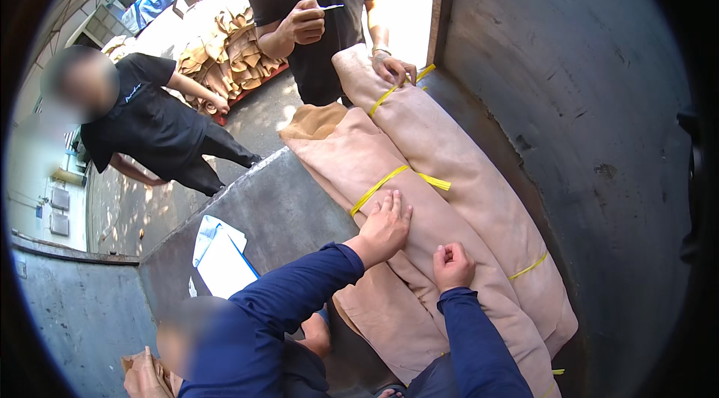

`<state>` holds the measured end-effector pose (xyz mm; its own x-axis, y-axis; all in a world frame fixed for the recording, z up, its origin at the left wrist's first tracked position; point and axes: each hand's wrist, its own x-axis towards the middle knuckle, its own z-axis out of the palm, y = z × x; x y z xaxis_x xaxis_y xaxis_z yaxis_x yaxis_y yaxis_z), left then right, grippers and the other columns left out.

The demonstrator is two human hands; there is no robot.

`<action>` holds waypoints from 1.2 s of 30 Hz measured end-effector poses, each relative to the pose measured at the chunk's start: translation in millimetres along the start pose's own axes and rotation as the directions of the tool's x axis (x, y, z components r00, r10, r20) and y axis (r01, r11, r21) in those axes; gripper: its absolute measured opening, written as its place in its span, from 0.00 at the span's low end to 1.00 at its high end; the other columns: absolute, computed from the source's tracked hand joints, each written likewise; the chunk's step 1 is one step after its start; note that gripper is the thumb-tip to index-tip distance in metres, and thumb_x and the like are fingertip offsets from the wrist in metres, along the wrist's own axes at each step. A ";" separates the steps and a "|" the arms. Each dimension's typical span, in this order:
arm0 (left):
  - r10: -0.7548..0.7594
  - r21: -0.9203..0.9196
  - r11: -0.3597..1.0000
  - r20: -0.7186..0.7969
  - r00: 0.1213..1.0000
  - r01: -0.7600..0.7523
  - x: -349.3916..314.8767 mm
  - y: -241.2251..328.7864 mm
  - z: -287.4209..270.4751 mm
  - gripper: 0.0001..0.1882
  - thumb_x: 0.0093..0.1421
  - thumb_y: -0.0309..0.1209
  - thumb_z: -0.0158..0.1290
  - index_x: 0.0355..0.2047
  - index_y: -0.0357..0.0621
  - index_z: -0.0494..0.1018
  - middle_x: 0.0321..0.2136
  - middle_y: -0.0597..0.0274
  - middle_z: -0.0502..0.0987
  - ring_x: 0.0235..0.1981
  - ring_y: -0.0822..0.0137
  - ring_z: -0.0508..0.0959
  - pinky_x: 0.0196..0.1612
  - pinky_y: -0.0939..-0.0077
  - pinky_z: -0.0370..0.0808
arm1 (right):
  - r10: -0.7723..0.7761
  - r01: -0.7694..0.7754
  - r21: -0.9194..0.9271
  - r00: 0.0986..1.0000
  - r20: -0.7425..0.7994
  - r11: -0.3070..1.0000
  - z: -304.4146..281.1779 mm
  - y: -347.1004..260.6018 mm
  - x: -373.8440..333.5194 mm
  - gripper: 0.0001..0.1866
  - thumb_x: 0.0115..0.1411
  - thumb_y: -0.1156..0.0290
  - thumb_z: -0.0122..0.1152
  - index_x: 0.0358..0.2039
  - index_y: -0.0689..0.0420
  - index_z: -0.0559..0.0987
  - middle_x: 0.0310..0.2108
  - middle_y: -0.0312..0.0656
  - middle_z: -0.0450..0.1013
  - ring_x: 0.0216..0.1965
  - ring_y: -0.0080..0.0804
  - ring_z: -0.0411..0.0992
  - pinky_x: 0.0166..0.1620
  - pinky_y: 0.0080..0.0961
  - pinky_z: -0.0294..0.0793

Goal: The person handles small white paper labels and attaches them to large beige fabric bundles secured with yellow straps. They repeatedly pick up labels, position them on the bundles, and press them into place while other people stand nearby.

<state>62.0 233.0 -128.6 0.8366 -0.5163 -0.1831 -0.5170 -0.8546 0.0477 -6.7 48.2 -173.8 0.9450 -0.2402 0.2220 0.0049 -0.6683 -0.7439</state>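
Note:
My right hand (454, 267), at the end of a navy sleeve, is closed and rests on a rolled pinkish-tan leather hide (431, 222). What its fingers hold, if anything, is hidden. My left hand is out of view. A yellow strap (378, 188) is tied round this roll, its loose end pointing right. Just beyond my hand, a crouching co-worker's hand (386, 227) lies flat on the same roll. Alongside, to the right, lies a second long leather roll (468, 166) with a yellow strap (530, 266) near its close end. A standing co-worker's hand (395, 68) touches its far end.
A grey metal wall (577, 106) rises on the right. White papers (223, 263) lie on the metal floor (258, 207) at left. Two people stand past the floor's edge, one holding a small thin object (331, 7). Behind them is a pile of leather (232, 53).

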 end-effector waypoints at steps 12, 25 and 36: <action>0.006 0.099 0.995 0.086 0.996 -0.015 5.6 10.8 20.3 0.27 0.59 0.29 0.43 0.59 0.29 0.61 0.59 0.22 0.55 0.61 0.33 0.60 0.56 0.48 0.68 | 0.009 -0.009 0.001 0.999 0.034 1.000 0.4 12.8 -6.9 0.07 0.50 0.69 0.62 0.20 0.53 0.73 0.14 0.38 0.72 0.17 0.39 0.72 0.23 0.35 0.72; -0.088 0.007 0.996 0.230 0.969 0.089 -12.2 15.0 -3.7 0.38 0.55 0.43 0.56 0.63 0.43 0.58 0.62 0.32 0.52 0.60 0.38 0.63 0.55 0.49 0.68 | 0.426 -0.226 -0.644 0.888 0.172 0.731 -230.0 42.8 -80.8 0.24 0.53 0.63 0.63 0.50 0.55 0.71 0.56 0.52 0.62 0.59 0.50 0.60 0.58 0.43 0.61; 0.301 -0.473 0.865 0.224 0.927 -0.166 -127.5 31.9 -143.2 0.27 0.55 0.52 0.56 0.45 0.41 0.76 0.39 0.46 0.79 0.43 0.47 0.77 0.46 0.58 0.73 | 0.670 -0.372 -0.813 0.742 0.031 0.449 -253.1 106.4 -161.2 0.45 0.57 0.63 0.61 0.68 0.46 0.44 0.70 0.43 0.41 0.70 0.42 0.43 0.61 0.63 0.49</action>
<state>-35.3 263.7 36.9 0.5795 -0.7234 -0.3753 -0.5007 -0.6794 0.5365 -241.3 -162.3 -129.1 0.7141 -0.6043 -0.3533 -0.6149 -0.7828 0.0959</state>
